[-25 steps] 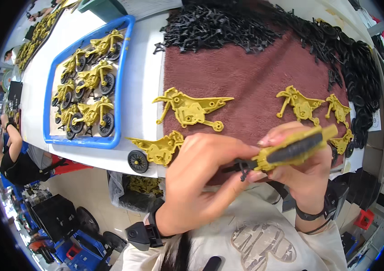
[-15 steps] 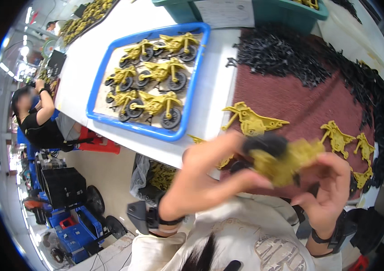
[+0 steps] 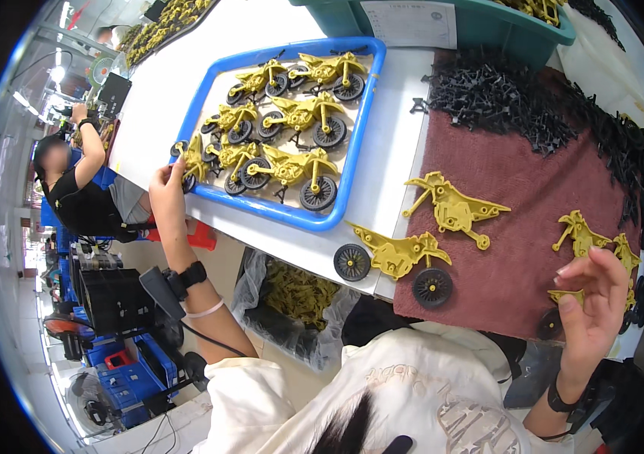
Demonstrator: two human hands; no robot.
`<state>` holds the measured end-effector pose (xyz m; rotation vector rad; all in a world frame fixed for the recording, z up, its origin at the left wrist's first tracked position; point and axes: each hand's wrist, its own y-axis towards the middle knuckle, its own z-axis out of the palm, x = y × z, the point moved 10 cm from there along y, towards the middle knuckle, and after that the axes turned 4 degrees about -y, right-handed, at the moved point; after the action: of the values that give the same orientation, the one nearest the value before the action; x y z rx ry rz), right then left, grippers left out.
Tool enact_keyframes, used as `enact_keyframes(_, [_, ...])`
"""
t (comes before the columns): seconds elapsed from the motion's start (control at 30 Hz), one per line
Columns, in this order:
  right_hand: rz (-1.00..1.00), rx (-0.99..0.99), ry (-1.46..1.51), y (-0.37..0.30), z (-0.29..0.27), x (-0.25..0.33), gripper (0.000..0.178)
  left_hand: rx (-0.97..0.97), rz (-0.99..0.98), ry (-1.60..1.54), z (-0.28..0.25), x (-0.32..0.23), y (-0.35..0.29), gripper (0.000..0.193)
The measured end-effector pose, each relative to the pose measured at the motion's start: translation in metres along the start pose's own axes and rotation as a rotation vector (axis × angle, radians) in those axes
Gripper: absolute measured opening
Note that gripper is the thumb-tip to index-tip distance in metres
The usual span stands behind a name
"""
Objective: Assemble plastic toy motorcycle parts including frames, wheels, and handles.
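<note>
My left hand point(image 3: 164, 189) reaches out to the near left corner of the blue tray point(image 3: 352, 144). Its fingers are on a yellow toy motorcycle point(image 3: 193, 159) at the tray's edge. Several finished yellow motorcycles point(image 3: 288, 166) with black wheels lie in the tray. My right hand point(image 3: 591, 299) hovers over the right end of the maroon cloth point(image 3: 504, 265), pinching a small yellow part point(image 3: 566, 296). On the cloth's near edge lies a yellow frame with two black wheels point(image 3: 398, 253), and a bare yellow frame point(image 3: 451, 206) lies behind it.
A heap of black plastic parts point(image 3: 496, 98) runs along the cloth's far and right sides. A teal bin point(image 3: 481, 23) stands behind. More yellow frames point(image 3: 579, 231) lie at the right. A bag of yellow parts point(image 3: 295, 291) hangs under the table. A co-worker point(image 3: 72, 189) sits to the left.
Both hands held one yellow motorcycle close in front of me. My left hand has since carried it left to the tray's corner, and my right hand has drawn back to the right.
</note>
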<state>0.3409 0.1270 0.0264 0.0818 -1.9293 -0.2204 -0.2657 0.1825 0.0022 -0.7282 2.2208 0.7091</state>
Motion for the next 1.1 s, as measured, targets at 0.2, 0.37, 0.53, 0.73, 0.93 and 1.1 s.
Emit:
enact_keyframes(0.2, [-0.009,0.04,-0.019,-0.004,0.008,0.0,0.049,-0.05,0.018,0.594,0.012,-0.021,-0.001,0.057])
enact_keyframes(0.37, [-0.025,0.049,-0.073,-0.011,-0.002,-0.002,0.034,0.056,0.079,0.733,0.034,-0.046,-0.009,0.049])
enact_keyframes(0.53, [-0.057,0.027,-0.243,-0.006,-0.014,0.007,0.02,0.078,0.151,1.036,0.025,-0.054,0.003,0.056])
enact_keyframes(0.73, [-0.068,0.194,-0.502,-0.01,-0.027,0.008,0.031,0.362,0.441,0.049,0.066,-0.053,0.004,0.055])
enact_keyframes(0.93, [-0.031,0.192,-0.689,-0.025,-0.027,-0.007,0.037,0.482,0.226,0.021,0.082,-0.039,0.002,0.058])
enact_keyframes(1.1, [-0.188,0.186,-0.697,-0.023,0.0,0.002,0.038,0.499,0.345,0.049,0.082,-0.046,-0.003,0.059])
